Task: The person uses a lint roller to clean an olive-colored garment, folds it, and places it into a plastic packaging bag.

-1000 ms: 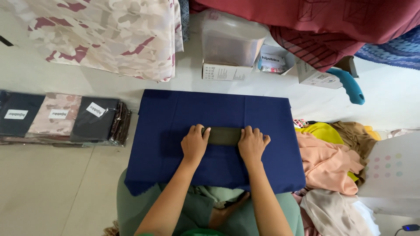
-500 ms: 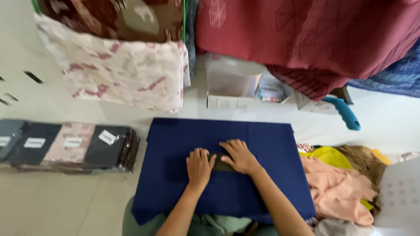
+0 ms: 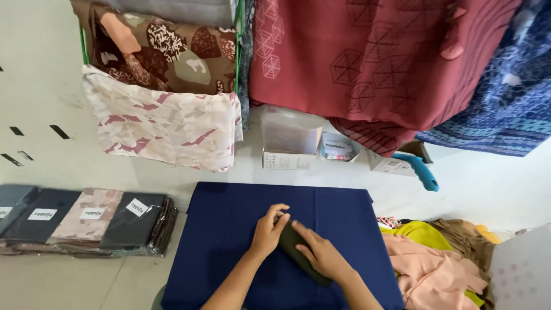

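While both hands press on it, a small dark folded piece [image 3: 298, 248] lies slanted on the middle of a navy blue cloth [image 3: 229, 229], its far end near the left fingers and its near end running toward the lower right. The left hand [image 3: 268, 231] rests with fingers curled over the piece's far end, touching it from the left side. The right hand [image 3: 321, 254] lies flat on top of the piece, palm down, fingers pointing up-left toward the left hand; I cannot tell whether either hand truly grips it or only presses it down. The two hands almost meet at the fingertips.

The navy cloth is spread as a flat rectangle on the pale floor [image 3: 46, 92], just in front of the person. To its left, a row of flat packed fabrics in clear wrappers [image 3: 86, 221], dark grey and dusty pink, each with a white label, lies near the cloth's edge. To its right sits a loose heap of clothes [image 3: 430, 258] in peach, yellow and brown. Beyond the cloth's far edge stand a small white box [image 3: 290, 140] and a blue handle-shaped tool [image 3: 422, 172]. Farther back hang patterned fabrics: a pink-and-white one [image 3: 166, 129] on the left, a brown one [image 3: 166, 51] above it, a maroon one [image 3: 367, 57] in the middle, and a blue one [image 3: 511, 97] on the right.
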